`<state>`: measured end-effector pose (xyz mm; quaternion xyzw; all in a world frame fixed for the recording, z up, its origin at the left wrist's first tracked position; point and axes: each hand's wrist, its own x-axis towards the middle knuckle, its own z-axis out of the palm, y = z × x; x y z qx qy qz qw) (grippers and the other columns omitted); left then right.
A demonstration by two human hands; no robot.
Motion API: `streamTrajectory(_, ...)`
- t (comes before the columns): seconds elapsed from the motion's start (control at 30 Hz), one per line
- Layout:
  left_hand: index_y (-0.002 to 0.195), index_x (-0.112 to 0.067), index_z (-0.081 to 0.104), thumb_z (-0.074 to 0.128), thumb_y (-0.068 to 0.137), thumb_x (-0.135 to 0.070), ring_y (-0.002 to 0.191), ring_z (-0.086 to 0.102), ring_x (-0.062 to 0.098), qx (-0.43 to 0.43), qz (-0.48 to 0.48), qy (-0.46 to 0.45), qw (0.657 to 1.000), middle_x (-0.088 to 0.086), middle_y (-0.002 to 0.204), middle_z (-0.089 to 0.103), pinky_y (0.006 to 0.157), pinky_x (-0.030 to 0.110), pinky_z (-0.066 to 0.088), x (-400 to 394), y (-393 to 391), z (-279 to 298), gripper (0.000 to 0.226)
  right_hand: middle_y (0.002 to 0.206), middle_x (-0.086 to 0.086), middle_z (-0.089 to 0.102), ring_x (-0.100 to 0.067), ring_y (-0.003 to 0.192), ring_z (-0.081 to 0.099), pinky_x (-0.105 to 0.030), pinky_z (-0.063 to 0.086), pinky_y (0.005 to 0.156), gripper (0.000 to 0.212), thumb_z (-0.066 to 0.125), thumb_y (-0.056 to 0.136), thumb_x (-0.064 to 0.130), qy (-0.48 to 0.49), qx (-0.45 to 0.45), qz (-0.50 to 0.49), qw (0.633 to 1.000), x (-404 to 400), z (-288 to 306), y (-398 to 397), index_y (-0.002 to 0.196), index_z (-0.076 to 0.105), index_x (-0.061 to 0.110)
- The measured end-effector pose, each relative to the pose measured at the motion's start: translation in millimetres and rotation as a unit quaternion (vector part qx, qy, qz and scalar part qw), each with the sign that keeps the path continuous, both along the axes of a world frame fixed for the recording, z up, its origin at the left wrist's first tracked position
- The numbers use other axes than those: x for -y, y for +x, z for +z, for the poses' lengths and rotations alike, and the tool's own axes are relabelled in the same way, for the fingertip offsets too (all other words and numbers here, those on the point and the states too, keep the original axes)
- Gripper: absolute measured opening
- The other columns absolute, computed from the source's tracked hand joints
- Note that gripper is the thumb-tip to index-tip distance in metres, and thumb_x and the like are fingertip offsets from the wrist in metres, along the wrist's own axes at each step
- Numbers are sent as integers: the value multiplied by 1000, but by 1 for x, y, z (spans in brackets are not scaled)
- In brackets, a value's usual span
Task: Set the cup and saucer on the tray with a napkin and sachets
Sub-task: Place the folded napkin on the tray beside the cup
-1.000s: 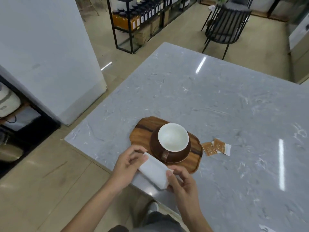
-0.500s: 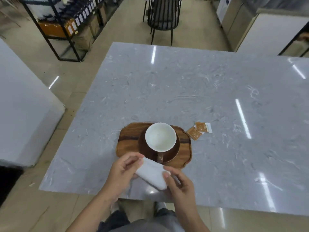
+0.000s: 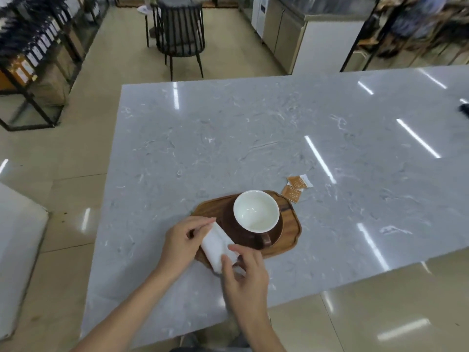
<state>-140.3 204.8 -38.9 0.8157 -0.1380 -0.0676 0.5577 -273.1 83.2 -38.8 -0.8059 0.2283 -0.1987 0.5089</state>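
Observation:
A brown cup with a white inside stands on a dark brown saucer, which rests on a wooden tray near the front of the grey marble table. A folded white napkin lies across the tray's left front edge. My left hand pinches its far end, and my right hand grips its near end. Two orange sachets lie on the table just beyond the tray's right corner.
A black chair stands past the table's far edge. Black shelving with bottles fills the far left. Steel cabinets stand at the back right. A dark object sits at the table's right edge.
My view has swung to the right, so the table looks squarer. Both hands have carried the napkin forward from off the table's front edge onto the tray's left front edge.

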Motion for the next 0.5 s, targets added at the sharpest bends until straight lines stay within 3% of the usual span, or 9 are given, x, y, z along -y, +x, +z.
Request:
streamTrajectory(0.1,107,-26,80,70,93,-9,104,67,-2,65,-26,29,997,-19,107,76,91,21,53,-5,9,-2,24,119,8,57,-2,99,60,-11,55,74,21,72,91,28,-74,-8,-22,997,-19,-7,7,112,71,24)
streamTrajectory(0.17,111,-17,79,65,96,-18,109,64,0,158,-50,78,983,-9,110,76,98,20,50,-7,11,-3,20,129,-1,53,-7,109,55,-18,54,83,28,68,92,35,-147,-36,-39,988,-26,-11,8,116,71,21)
streamTrajectory(0.23,118,-13,76,58,95,-33,125,58,11,214,-89,125,965,-2,119,75,108,24,46,-8,10,-5,35,135,-9,53,-19,117,54,-24,50,89,39,64,92,44,-190,-60,-51,979,-29,-12,5,120,71,18)
streamTrajectory(0.33,132,-10,67,58,94,-37,145,40,24,276,-153,172,933,-2,138,64,115,39,40,-10,10,-14,47,134,-9,58,-22,118,55,-22,47,90,49,61,91,52,-234,-71,-60,968,-28,-11,1,124,71,17)
streamTrajectory(0.5,134,-8,65,53,95,-39,144,42,31,283,-196,200,917,1,141,63,108,53,47,-13,19,-17,51,117,0,67,-17,105,61,-27,57,83,25,69,94,37,-284,-14,-9,959,-28,-16,1,113,75,21)
